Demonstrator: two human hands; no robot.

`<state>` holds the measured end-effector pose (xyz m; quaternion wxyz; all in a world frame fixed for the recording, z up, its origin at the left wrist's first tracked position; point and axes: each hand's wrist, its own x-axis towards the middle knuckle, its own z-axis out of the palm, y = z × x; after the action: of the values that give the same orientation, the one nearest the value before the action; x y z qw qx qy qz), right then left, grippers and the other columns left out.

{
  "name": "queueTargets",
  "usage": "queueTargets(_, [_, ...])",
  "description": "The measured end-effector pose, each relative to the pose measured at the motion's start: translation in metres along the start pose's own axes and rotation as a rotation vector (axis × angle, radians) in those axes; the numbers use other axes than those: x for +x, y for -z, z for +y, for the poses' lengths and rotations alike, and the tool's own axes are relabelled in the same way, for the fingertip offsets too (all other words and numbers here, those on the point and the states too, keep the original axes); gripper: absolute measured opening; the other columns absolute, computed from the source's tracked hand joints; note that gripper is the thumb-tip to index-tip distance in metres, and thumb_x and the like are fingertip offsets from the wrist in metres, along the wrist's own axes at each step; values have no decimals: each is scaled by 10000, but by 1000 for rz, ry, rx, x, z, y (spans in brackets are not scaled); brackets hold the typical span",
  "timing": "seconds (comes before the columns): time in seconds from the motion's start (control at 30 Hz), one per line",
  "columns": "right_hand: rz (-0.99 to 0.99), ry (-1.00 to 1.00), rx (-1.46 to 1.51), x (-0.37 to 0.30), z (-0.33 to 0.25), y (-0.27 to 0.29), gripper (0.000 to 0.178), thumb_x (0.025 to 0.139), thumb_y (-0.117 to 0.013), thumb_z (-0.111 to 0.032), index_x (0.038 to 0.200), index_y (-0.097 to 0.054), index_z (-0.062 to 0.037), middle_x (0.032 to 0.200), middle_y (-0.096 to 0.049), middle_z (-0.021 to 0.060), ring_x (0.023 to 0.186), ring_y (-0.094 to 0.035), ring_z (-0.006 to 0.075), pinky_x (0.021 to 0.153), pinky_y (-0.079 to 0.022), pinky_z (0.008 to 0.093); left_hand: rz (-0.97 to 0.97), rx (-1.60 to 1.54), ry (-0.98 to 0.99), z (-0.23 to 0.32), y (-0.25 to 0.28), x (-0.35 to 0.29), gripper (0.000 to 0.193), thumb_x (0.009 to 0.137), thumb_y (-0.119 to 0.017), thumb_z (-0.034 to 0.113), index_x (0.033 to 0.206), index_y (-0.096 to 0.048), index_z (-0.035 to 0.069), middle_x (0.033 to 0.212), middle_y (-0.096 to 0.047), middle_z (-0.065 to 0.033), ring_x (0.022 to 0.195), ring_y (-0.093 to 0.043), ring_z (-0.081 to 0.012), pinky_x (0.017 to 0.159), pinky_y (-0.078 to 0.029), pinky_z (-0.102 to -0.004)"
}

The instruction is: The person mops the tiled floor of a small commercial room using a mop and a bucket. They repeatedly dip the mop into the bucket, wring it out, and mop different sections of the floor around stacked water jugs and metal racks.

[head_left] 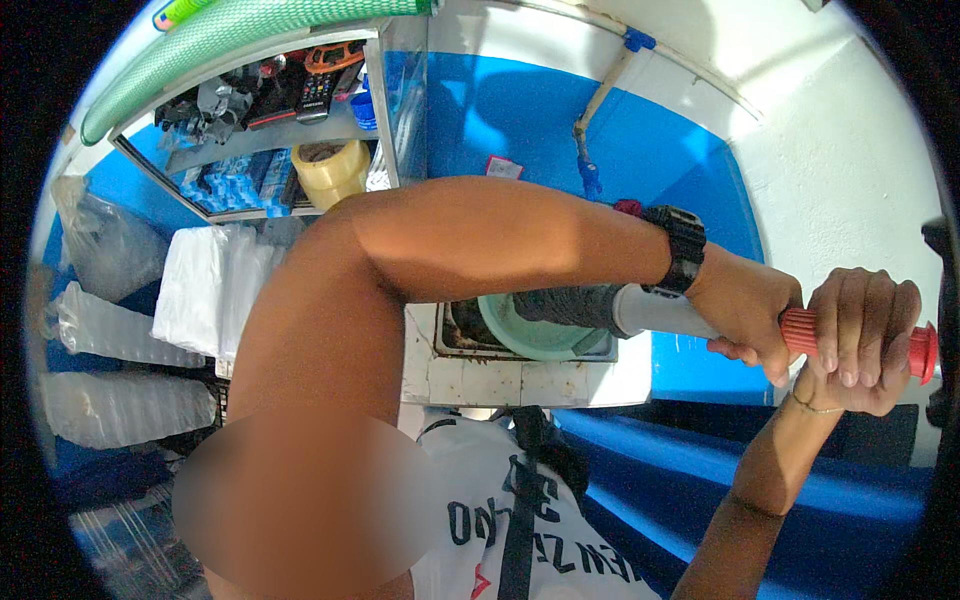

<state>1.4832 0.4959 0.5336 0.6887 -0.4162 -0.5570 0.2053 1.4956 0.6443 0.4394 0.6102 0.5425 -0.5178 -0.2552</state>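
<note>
A long mop runs across the right side, with a dark grey fuzzy head (565, 307), a pale plastic tube (665, 312) and a red ribbed grip (925, 352). My left hand (745, 305), wearing a black watch, is closed around the pale tube just short of the grip. Beside it, my right hand (865, 335) wraps its fingers over the red grip. The mop's head is over a pale green basin (500, 320), which sits in a stained metal sink (458, 335). My left forearm covers part of the sink area.
A white tiled counter (440, 385) surrounds the sink. A glass-sided shelf (375, 100) stands at the upper left, holding tape rolls (335, 178) and remotes (317, 95). Plastic-wrapped stacks (130, 410) line the left. A pipe (600, 100) descends the blue wall; a green hose (250, 35) lies above.
</note>
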Motion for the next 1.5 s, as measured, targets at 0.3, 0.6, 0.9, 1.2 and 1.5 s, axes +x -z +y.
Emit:
queueTargets(0.3, [511, 153, -77, -34, 104, 0, 110, 1007, -572, -115, 914, -514, -107, 517, -436, -16, 387, -417, 94, 351, -386, 270, 574, 456, -59, -83, -1, -39, 250, 812, -713, 232, 752, -630, 4, 634, -639, -123, 579, -640, -196, 560, -503, -398])
queueTargets(0.6, [821, 185, -333, -48, 159, -19, 154, 972, -603, -21, 879, -492, -76, 553, -447, 20, 407, -387, 95, 369, -335, 275, 822, 507, -103, -152, -14, -56, 285, 793, -776, 254, 757, -610, 25, 662, -658, -138, 606, -671, -227, 569, -497, -401])
queueTargets(0.9, [1045, 209, -496, -26, 166, -29, 253, 933, -649, 19, 767, -476, -63, 549, -497, 35, 404, -443, 99, 374, -363, 269, 881, 528, -113, -145, -3, -64, 259, 757, -770, 229, 843, -650, 16, 769, -695, -217, 796, -717, -397, 649, -547, -431])
queueTargets(1.2, [806, 293, -565, 13, 102, -41, 144, 959, -632, -45, 849, -539, -35, 572, -497, 23, 431, -461, 102, 389, -371, 266, 918, 624, -330, -68, -2, -40, 302, 755, -773, 281, 881, -673, 26, 788, -677, -241, 796, -676, -444, 664, -559, -452])
queueTargets(1.5, [868, 169, -382, -31, 136, -41, 170, 949, -646, -15, 892, -496, -69, 565, -457, 15, 417, -436, 97, 381, -374, 263, 1024, 526, -124, -110, -40, -53, 232, 738, -752, 203, 865, -671, 28, 792, -682, -236, 788, -669, -448, 670, -560, -473])
